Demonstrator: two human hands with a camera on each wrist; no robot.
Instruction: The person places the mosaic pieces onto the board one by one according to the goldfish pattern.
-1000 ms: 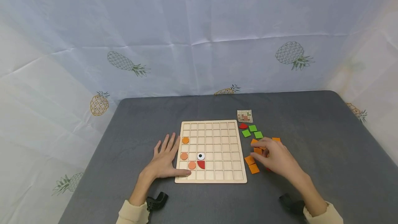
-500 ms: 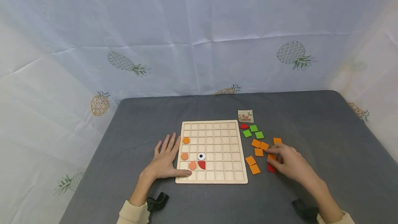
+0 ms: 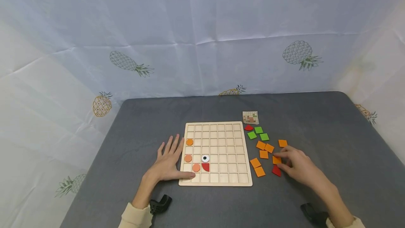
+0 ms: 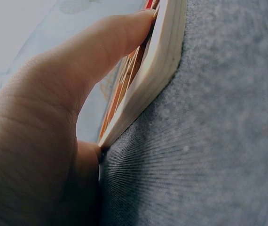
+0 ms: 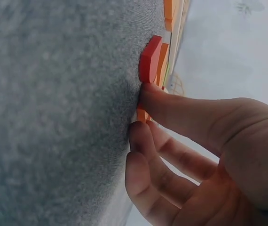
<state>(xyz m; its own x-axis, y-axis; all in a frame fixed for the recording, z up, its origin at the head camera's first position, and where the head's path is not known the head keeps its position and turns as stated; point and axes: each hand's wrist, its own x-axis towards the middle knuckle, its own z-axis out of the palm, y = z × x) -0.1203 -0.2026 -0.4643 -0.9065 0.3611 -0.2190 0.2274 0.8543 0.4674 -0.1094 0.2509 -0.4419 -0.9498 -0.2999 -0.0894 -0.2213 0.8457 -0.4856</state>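
Observation:
My left hand [image 3: 167, 164] lies spread at the left side of the wooden grid board [image 3: 226, 154]. Its thumb [image 4: 120, 35] rests over the front edge. On the board sit an orange disc [image 3: 189, 142], two paler orange discs, a white eye disc [image 3: 205, 158] and a red quarter-round piece [image 3: 205, 167]. To the right of the board, my right hand [image 3: 299, 166] pinches an orange square tile [image 3: 276, 160] between thumb and fingers, low at the tabletop. Just in front of that tile lies a red piece [image 5: 151, 59], close to the thumb tip.
Several loose orange tiles [image 3: 264, 154] lie between the board and my right hand. Beyond them are green tiles [image 3: 264, 137], another red piece [image 3: 249, 127] and a small pattern card [image 3: 250, 118]. A pineapple-print cloth [image 3: 202, 69] hangs behind the grey table [image 3: 158, 115].
My right hand has moved right, from above the orange tiles near the board to the orange tile beside the red piece, and its fingers have closed on it. The left hand stays put.

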